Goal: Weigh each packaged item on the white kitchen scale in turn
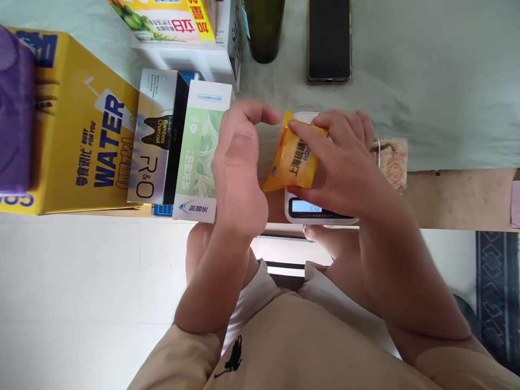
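My right hand (pixel 341 157) grips a yellow snack packet (pixel 294 160) with printed lettering, thumb and fingers closed on its right side. Beneath the packet is a white digital kitchen scale (pixel 290 211), mostly covered; its lit display shows digits too small to read surely. I cannot tell whether the packet touches the scale. Left of the packet, my left hand (pixel 240 168) is open with fingers curved, apart from the packet. It overlaps the edge of a green and white box (pixel 199 151). Right of my right hand lies a clear-wrapped snack (pixel 393 160), partly hidden.
Left stand a black and silver Bamboo Charcoal box (pixel 152 135), a large yellow carton (pixel 93 135) and a purple pack (pixel 14 108). Behind are a yellow printed pack (pixel 170 19) on a white box (pixel 195 57), a dark bottle (pixel 264 27) and a phone (pixel 329 40) on green cloth (pixel 439 81).
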`<state>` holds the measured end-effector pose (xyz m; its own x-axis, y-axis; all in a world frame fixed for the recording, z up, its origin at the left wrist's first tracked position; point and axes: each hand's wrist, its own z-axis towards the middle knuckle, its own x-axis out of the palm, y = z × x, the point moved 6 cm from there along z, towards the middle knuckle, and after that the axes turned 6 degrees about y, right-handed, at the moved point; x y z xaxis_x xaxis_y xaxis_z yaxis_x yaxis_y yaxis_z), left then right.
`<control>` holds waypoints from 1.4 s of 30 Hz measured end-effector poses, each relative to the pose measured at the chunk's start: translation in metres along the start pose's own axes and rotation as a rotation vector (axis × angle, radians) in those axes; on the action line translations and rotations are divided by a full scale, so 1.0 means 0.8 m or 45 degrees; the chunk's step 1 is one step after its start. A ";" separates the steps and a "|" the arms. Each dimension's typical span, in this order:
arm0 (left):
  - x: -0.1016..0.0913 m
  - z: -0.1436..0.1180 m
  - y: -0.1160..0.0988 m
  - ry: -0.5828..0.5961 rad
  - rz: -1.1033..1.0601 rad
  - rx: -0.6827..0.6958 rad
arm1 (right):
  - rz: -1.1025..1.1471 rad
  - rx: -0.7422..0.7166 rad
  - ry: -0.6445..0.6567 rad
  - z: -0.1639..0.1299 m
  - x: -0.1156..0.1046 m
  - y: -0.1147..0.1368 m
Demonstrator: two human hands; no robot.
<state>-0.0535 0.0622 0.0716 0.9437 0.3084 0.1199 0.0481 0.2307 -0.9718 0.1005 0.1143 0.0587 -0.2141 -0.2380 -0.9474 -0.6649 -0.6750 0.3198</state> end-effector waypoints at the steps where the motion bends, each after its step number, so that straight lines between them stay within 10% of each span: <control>1: 0.002 -0.001 0.002 0.022 0.034 -0.024 | 0.004 0.008 -0.017 -0.008 -0.001 -0.006; 11: 0.036 -0.011 0.027 0.275 0.281 -0.114 | -0.049 0.052 -0.138 -0.047 -0.021 -0.024; 26: 0.047 -0.015 0.032 0.323 0.406 -0.116 | 0.018 0.131 0.146 -0.038 -0.026 -0.049; 30: 0.044 -0.011 0.025 0.293 0.425 -0.052 | 0.107 0.085 -0.092 -0.045 -0.050 -0.053; 36: 0.044 -0.005 0.024 0.249 0.504 0.004 | 0.148 0.546 -0.466 -0.048 -0.071 -0.092; 42: 0.046 -0.006 0.025 0.231 0.516 -0.050 | 0.339 1.257 -0.329 -0.070 -0.052 -0.143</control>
<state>-0.0164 0.0740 0.0558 0.9308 0.1986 -0.3068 -0.3287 0.0883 -0.9403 0.2255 0.1627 0.0619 -0.5076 -0.0602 -0.8595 -0.8367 0.2725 0.4751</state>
